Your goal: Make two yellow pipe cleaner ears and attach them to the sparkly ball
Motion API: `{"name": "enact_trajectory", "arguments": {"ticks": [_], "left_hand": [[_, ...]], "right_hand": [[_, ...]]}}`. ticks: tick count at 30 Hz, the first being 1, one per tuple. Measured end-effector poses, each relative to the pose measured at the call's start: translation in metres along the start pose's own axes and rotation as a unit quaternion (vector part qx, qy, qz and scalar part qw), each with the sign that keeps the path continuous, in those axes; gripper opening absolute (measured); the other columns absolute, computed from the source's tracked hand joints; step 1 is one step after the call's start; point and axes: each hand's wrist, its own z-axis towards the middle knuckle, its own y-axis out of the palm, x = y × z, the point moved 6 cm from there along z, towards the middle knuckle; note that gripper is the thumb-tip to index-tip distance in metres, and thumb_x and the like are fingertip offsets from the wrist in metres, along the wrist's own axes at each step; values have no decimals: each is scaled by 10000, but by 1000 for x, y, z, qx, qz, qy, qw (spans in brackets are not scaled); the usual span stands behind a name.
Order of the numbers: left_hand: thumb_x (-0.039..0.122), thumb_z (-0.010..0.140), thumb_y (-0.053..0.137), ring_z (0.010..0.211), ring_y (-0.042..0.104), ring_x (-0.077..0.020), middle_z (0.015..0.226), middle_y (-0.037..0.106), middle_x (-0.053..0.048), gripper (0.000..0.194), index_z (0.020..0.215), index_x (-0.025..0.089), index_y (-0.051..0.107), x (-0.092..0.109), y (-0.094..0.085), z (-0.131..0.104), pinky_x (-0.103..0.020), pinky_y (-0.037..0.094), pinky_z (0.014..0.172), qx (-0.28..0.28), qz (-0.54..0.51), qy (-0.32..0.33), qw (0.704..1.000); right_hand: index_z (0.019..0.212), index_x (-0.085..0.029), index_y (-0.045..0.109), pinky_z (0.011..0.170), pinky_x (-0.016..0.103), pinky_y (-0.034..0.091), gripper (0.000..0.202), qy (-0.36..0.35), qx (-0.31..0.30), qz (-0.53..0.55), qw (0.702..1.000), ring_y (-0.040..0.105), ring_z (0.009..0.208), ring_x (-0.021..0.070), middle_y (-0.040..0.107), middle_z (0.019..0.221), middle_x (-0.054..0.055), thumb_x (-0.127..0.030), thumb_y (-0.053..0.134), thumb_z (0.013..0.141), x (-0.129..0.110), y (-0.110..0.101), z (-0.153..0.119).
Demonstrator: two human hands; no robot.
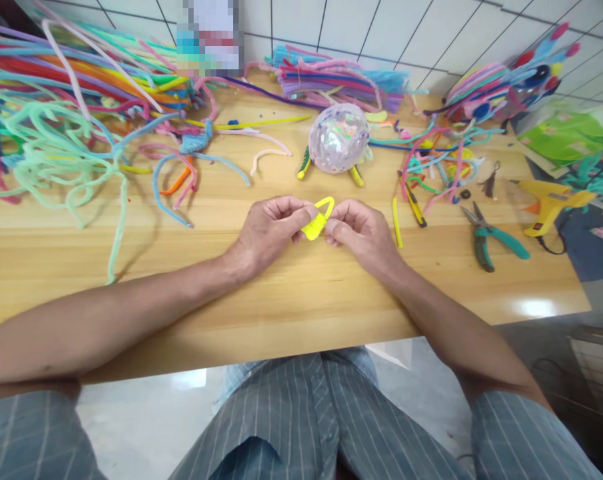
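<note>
Between my hands, just above the wooden table [261, 303], is a yellow pipe cleaner [313, 228] with a coiled lower part and a loop arching over the top. My left hand [280, 227] pinches its coiled part from the left, thumb against forefinger. On the other side, my right hand [357, 230] has its fingertips closed at the end of the loop. Beyond them sits a clear ball with coloured specks [340, 138]. A short straight yellow piece [397, 223] lies to the right of my right hand.
Teal-handled pliers [496, 240], a yellow glue gun [551, 203] and a yellow-black cutter [414, 203] lie on the right. Pipe cleaner bundles [338, 80] line the tiled wall. A pale green tangle [66, 153] spreads at left. The table's front edge runs close before my body.
</note>
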Motion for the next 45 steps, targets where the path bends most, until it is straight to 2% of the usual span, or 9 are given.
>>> {"name": "enact_trajectory", "arguments": {"ticks": [5, 12, 16, 18, 23, 27, 31, 37, 45], "left_hand": [[499, 757, 913, 628, 581, -116, 741, 755, -31, 362, 809, 154, 812, -1, 2, -1, -245, 482, 604, -14, -9, -3, 1000], [502, 742, 935, 721, 651, -150, 803, 787, -46, 369, 828, 161, 823, -2, 4, -3, -259, 540, 684, -33, -18, -13, 999], [516, 810, 862, 746, 655, -159, 811, 759, -42, 348, 796, 175, 789, -3, 5, -2, -257, 552, 675, -36, -52, -11, 998], [530, 824, 848, 729, 648, -153, 788, 736, -36, 363, 779, 178, 769, -3, 4, -1, -243, 534, 638, -31, -56, -8, 998], [537, 746, 951, 557, 562, -106, 630, 672, 0, 415, 798, 164, 775, 1, 4, -2, -229, 478, 548, -38, -13, 0, 999], [539, 696, 982, 610, 660, -141, 689, 737, -35, 448, 775, 154, 769, 2, 6, -2, -251, 543, 581, -44, -20, -13, 999], [515, 683, 993, 607, 680, -147, 685, 751, -41, 443, 800, 143, 784, 2, 6, -2, -262, 568, 605, -38, -17, -15, 999], [516, 727, 974, 613, 701, -149, 727, 779, -52, 426, 812, 142, 788, -1, 6, -2, -265, 591, 626, -37, -43, -20, 998], [554, 762, 946, 632, 711, -150, 767, 791, -69, 458, 836, 138, 771, -2, 10, -2, -267, 606, 651, -86, -75, -34, 993]], "right_hand": [[780, -227, 613, 629, 290, 444, 232, -28, 22, -23, 999, 567, 644, 128, 648, 708, -34, -349, 792, 863, 1, 0, 0], [761, -234, 586, 606, 287, 425, 289, -3, 12, -16, 1000, 547, 638, 130, 625, 689, -39, -392, 822, 813, 5, -1, 1], [757, -235, 577, 617, 287, 429, 230, -17, 30, -22, 999, 548, 648, 130, 621, 693, -39, -342, 776, 801, 3, -3, 2], [762, -237, 578, 625, 289, 437, 195, -26, 46, -35, 998, 553, 658, 133, 623, 701, -38, -323, 750, 793, 3, -5, 2], [769, -242, 587, 631, 304, 446, 199, -62, 70, -94, 991, 549, 635, 137, 631, 698, -36, -335, 756, 817, 1, -6, 0], [769, -248, 589, 643, 314, 457, 233, -73, 68, -120, 988, 569, 653, 148, 647, 713, -27, -358, 782, 837, 0, -5, -2], [781, -246, 597, 644, 310, 462, 319, -48, 47, -77, 995, 564, 666, 148, 644, 721, -27, -446, 840, 834, 4, -6, 1], [807, -231, 612, 620, 278, 464, 428, 3, -27, 31, 999, 590, 654, 138, 648, 703, -28, -558, 888, 826, 6, -2, 6], [793, -221, 610, 620, 267, 484, 506, 4, -52, 42, 998, 584, 629, 127, 652, 690, -20, -631, 907, 788, 6, -5, 9]]}}
